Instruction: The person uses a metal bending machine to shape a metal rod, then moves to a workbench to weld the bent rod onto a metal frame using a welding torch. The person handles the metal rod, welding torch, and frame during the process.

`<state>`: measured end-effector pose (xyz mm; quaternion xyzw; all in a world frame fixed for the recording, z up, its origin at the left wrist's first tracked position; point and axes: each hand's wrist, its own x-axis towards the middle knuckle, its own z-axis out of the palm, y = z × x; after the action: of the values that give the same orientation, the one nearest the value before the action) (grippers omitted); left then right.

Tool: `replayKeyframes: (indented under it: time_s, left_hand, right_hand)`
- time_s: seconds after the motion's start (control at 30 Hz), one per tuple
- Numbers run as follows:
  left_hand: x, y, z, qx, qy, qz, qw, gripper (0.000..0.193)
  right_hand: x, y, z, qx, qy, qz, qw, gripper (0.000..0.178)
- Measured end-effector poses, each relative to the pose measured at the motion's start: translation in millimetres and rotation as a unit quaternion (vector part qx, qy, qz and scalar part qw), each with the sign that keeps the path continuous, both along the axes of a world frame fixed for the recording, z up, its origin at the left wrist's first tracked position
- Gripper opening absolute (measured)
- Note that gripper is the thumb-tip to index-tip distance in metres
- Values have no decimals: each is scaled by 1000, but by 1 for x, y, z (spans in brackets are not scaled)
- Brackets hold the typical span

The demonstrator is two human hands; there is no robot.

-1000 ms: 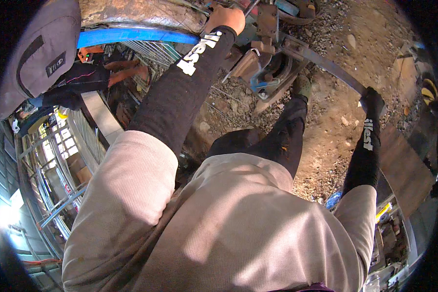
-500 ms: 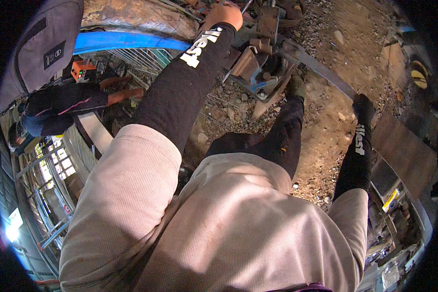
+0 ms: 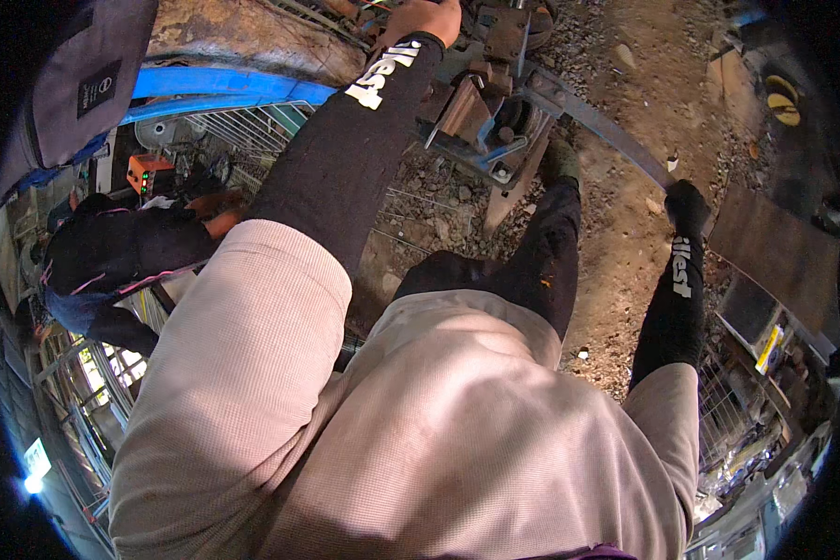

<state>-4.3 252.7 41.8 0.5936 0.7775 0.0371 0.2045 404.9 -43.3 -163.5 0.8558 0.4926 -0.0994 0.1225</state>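
Observation:
My right hand (image 3: 687, 207), in a dark glove, is closed round the near end of a long flat metal bar (image 3: 616, 137). The bar runs up and left to a metal machine (image 3: 466, 117) with a rusty block and a blue-marked frame, low on the ground before me. At the top edge, left of this machine, my bare left hand (image 3: 422, 21) looks curled. Its fingertips are partly cut off by the picture's edge, and what they hold cannot be made out. Black sleeves cover both forearms.
Left of my arm, a person in dark clothing (image 3: 126, 243) bends near an orange box (image 3: 149, 175) with green lights. A blue metal beam (image 3: 224, 84) curves across the upper left beside a wire grille (image 3: 252, 126). Brown sheets (image 3: 775, 247) lie at the right. Gravel and dirt cover the ground.
The view has shifted slightly. The person at the left has moved, with the arms drawn closer in. My right hand keeps its hold on the flat bar; my left hand stays by the machine.

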Motion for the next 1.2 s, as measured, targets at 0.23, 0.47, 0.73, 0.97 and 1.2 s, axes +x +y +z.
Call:
replayKeyframes:
  time_s: [0.23,0.47,0.73,0.97,1.2]
  left_hand:
    - [1,-6,5,-13,0,-19,1000,101]
    - [-3,-2,11,-68,-33,-56,996,97]
    - [-1,-1,-1,7,6,-66,998,94]
    - [-8,16,-20,40,34,-165,985,95]
    - [-5,17,-10,-102,-34,-114,988,95]
  right_hand:
    - [-15,-25,3,-52,2,22,998,27]
    - [-35,-49,1,-23,8,-39,999,28]
    - [-56,-73,-10,-13,9,-88,996,30]
    - [-83,-92,-5,18,8,-111,994,27]
    - [-106,-105,2,25,11,-114,993,27]
